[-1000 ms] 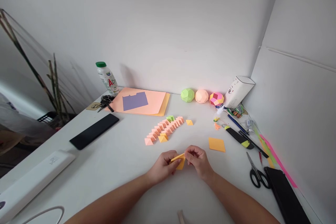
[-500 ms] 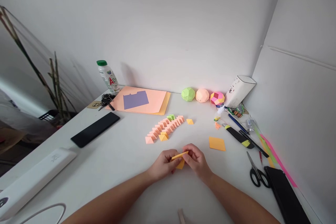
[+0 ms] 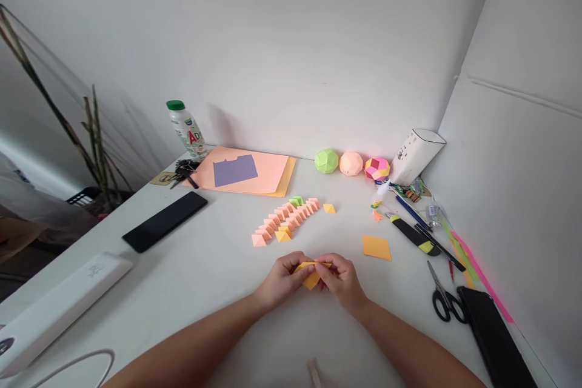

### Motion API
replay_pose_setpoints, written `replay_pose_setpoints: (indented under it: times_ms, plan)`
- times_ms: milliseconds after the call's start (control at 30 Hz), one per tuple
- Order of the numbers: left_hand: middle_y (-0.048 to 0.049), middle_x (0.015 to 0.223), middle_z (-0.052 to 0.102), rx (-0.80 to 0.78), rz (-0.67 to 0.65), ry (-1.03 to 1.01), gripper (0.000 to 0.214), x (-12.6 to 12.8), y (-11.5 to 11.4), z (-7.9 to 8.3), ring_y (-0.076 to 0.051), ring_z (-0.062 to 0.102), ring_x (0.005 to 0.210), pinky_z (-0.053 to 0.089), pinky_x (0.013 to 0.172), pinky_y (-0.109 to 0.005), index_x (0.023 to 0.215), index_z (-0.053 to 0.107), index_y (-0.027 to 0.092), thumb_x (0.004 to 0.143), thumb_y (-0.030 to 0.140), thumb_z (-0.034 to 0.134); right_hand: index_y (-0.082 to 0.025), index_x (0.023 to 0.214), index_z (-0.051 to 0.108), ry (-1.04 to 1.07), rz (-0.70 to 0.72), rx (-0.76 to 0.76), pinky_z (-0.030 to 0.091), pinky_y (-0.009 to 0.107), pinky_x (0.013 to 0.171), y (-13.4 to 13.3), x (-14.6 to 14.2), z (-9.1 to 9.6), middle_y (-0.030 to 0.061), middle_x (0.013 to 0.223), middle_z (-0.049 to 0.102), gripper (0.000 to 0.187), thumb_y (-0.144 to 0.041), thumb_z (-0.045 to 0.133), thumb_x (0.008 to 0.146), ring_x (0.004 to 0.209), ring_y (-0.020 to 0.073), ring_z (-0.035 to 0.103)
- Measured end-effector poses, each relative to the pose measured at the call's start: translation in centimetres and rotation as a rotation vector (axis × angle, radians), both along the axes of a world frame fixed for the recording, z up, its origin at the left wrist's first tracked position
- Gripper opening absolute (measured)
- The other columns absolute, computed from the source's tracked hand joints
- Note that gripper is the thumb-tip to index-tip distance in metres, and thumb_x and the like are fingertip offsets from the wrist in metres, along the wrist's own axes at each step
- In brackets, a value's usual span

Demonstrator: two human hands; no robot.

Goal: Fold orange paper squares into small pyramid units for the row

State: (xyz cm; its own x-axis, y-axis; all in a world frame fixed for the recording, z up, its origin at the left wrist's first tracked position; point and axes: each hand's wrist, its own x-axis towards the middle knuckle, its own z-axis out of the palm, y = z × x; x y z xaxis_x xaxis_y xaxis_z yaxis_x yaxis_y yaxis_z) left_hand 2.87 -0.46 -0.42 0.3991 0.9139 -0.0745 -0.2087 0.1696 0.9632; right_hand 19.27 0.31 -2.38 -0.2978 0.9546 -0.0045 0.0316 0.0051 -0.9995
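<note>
Both my hands pinch a small folded orange paper piece (image 3: pixel 311 276) just above the white table (image 3: pixel 204 279). My left hand (image 3: pixel 282 279) grips its left side with closed fingers. My right hand (image 3: pixel 342 279) holds its right side, fingers closed on the top fold. Beyond my hands lies a row of several folded peach paper units (image 3: pixel 284 221), with a green unit (image 3: pixel 296 200) at its far end and orange ones (image 3: pixel 282 234) beside it. A flat orange paper square (image 3: pixel 376 247) lies to the right of my hands.
Three paper balls, green (image 3: pixel 326 161), peach (image 3: pixel 350 163) and pink-yellow (image 3: pixel 377 168), sit by the wall. Coloured paper sheets (image 3: pixel 254 173), a bottle (image 3: pixel 186 131), keys (image 3: pixel 184 170) and a black phone (image 3: pixel 164 221) are at the left. Scissors (image 3: pixel 443 297), pens (image 3: pixel 421 227) and a white box (image 3: pixel 416 156) are at the right.
My hands have turned the orange piece and pressed its top flap down flatter; they sit slightly lower and closer together. Nothing else on the table moved.
</note>
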Motion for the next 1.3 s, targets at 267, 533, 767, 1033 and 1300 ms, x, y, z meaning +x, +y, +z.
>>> replay_pose_setpoints:
  times_ms: [267,533,767,1033,1300]
  plan:
    - [0.0016,0.056,0.062,-0.014,0.064,0.059,0.03,0.0,-0.1,-0.4,-0.011,0.052,0.049,0.031,0.043,-0.021,0.069,0.053,0.017,0.08,0.045,0.057,-0.017,0.078,0.063,0.009,0.003,-0.014,0.048,0.023,0.044,0.1,0.0,0.4,-0.0008,0.059,0.062,0.023,-0.039,0.06,0.079,0.045,0.0118,0.057]
    - [0.0059,0.049,0.048,-0.026,0.074,0.074,0.033,-0.3,0.0,-1.4,-0.005,0.034,0.041,0.024,0.041,-0.019,0.066,0.053,0.016,0.078,0.046,0.058,-0.016,0.075,0.062,0.005,0.007,-0.045,0.046,0.023,0.043,0.1,0.0,0.7,-0.0016,0.057,0.061,0.022,-0.038,0.06,0.079,0.042,0.0109,0.056]
    - [0.0042,0.057,0.045,-0.024,0.085,0.101,0.035,-0.4,0.0,-1.3,-0.005,0.036,0.042,0.028,0.04,-0.019,0.064,0.058,0.014,0.08,0.045,0.057,-0.016,0.074,0.061,0.027,0.022,-0.067,0.044,0.022,0.042,0.2,0.1,0.5,-0.0022,0.057,0.059,0.022,-0.037,0.061,0.078,0.042,0.0101,0.054]
    - [-0.0017,0.073,0.051,0.212,0.166,0.223,0.022,-0.6,-0.1,-1.2,-0.014,0.056,0.065,0.047,0.061,-0.026,0.071,0.062,0.015,0.081,0.034,0.055,-0.015,0.075,0.06,0.037,0.059,-0.084,0.045,0.022,0.043,0.2,0.0,0.4,-0.0021,0.058,0.058,0.022,-0.036,0.06,0.08,0.044,0.0103,0.055]
    - [0.0021,0.067,0.049,0.109,0.166,0.178,0.018,-0.3,0.0,-1.4,-0.012,0.054,0.059,0.046,0.055,-0.025,0.064,0.049,0.016,0.074,0.027,0.059,-0.015,0.07,0.058,-0.024,0.082,-0.038,0.046,0.022,0.043,-0.1,0.0,0.3,-0.0019,0.057,0.055,0.02,-0.033,0.059,0.08,0.044,0.0104,0.054]
